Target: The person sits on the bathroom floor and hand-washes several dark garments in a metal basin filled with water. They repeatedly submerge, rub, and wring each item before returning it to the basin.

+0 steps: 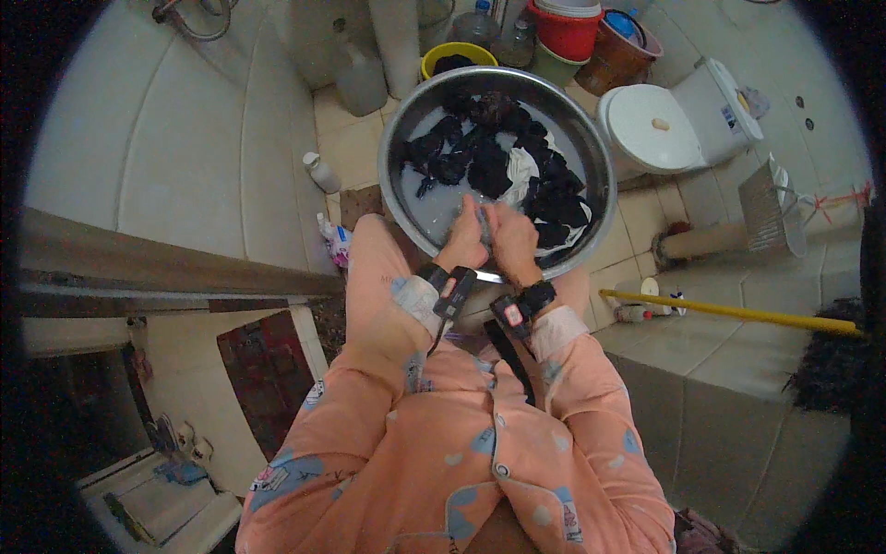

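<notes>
A large round metal basin (391, 163) stands before me, holding cloudy water, wet black cloth pieces (488, 166) and some white cloth (520, 174). Over its near side my left hand (465, 235) and my right hand (512, 235) are close together. Between their fingers is a small greyish wet piece (483, 220), gripped by both; what it is cannot be made out. Most of the black cloth floats or lies beyond my hands, and black and white cloth lies right of my right hand. Both wrists bear strapped black devices.
A yellow basin (430, 61) touches the far side, near a red bucket (571, 28) and a brown bucket (619, 59). At the right stand a white toilet (654, 128) and a yellow pole (727, 311). A white bottle (322, 173) stands left.
</notes>
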`<act>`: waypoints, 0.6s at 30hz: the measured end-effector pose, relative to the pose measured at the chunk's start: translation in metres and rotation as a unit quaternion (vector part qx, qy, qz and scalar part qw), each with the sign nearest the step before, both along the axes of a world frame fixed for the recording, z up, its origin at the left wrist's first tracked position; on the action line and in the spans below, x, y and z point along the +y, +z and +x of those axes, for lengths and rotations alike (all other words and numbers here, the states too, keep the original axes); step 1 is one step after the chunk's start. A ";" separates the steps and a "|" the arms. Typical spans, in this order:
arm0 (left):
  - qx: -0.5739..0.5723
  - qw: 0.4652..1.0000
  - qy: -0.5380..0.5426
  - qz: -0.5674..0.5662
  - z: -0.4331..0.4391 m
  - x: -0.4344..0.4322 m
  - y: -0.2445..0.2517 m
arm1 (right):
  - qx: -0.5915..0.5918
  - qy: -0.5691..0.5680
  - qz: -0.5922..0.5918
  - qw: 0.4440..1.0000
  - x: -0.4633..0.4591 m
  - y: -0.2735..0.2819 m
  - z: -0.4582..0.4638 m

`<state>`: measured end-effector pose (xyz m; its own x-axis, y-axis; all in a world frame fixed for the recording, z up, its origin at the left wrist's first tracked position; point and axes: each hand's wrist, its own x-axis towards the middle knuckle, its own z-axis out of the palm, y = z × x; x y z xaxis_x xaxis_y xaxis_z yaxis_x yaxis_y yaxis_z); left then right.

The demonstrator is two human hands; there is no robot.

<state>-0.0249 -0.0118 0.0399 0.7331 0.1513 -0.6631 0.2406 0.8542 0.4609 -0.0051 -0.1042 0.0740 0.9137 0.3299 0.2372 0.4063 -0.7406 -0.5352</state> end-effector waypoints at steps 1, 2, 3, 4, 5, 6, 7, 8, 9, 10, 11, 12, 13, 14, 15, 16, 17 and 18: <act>-0.005 1.000 -0.012 0.014 0.001 0.000 -0.002 | 0.011 -0.011 -0.005 1.000 -0.002 0.000 0.003; -0.054 0.997 -0.018 -0.052 0.003 0.000 -0.003 | 0.010 -0.026 -0.001 1.000 -0.003 0.000 0.008; -0.069 0.997 -0.002 -0.038 0.003 0.000 -0.004 | -0.010 -0.048 0.015 0.999 -0.005 0.000 0.010; -0.086 0.996 0.007 -0.026 0.004 0.000 -0.004 | 0.022 -0.050 0.015 0.998 -0.007 0.001 0.014; -0.074 0.997 0.013 -0.018 0.004 -0.001 -0.002 | 0.011 -0.043 0.061 0.997 -0.009 0.002 0.017; -0.086 0.996 0.006 0.016 0.004 -0.001 0.000 | 0.000 -0.036 0.105 0.994 -0.011 0.003 0.019; -0.068 0.997 -0.006 0.048 0.003 -0.002 0.002 | 0.009 -0.031 0.138 0.990 -0.013 0.004 0.020; -0.060 0.994 -0.011 0.094 0.002 -0.002 0.005 | -0.008 -0.028 0.127 0.991 -0.014 0.006 0.020; -0.071 0.994 -0.020 0.076 0.001 -0.003 0.007 | -0.006 -0.028 0.104 0.994 -0.016 0.007 0.019; -0.092 0.993 -0.022 0.072 0.000 -0.003 0.007 | -0.019 -0.030 0.090 0.995 -0.016 0.009 0.017; -0.129 0.989 -0.031 0.065 0.000 -0.004 0.007 | -0.026 0.007 0.079 0.997 -0.017 0.010 0.015; -0.151 0.988 -0.034 -0.008 0.000 -0.004 0.005 | -0.045 0.044 0.075 0.995 -0.017 0.011 0.011; -0.186 0.978 -0.042 -0.084 0.000 -0.003 0.002 | -0.064 0.082 0.070 0.992 -0.018 0.011 0.007; -0.203 0.966 -0.046 -0.156 0.001 -0.001 -0.002 | -0.061 0.108 0.088 0.988 -0.018 0.011 0.003; -0.222 0.962 -0.048 -0.150 0.001 0.000 -0.007 | -0.056 0.136 0.106 0.984 -0.019 0.010 -0.001; -0.223 0.963 -0.048 -0.140 0.001 0.002 -0.011 | -0.050 0.163 0.124 0.977 -0.020 0.010 -0.004; -0.224 0.965 -0.047 -0.130 0.000 0.003 -0.016 | -0.050 0.203 0.139 0.968 -0.020 0.009 -0.007; -0.224 0.966 -0.047 -0.119 0.000 0.004 -0.019 | -0.006 0.191 0.161 0.968 -0.023 0.008 -0.009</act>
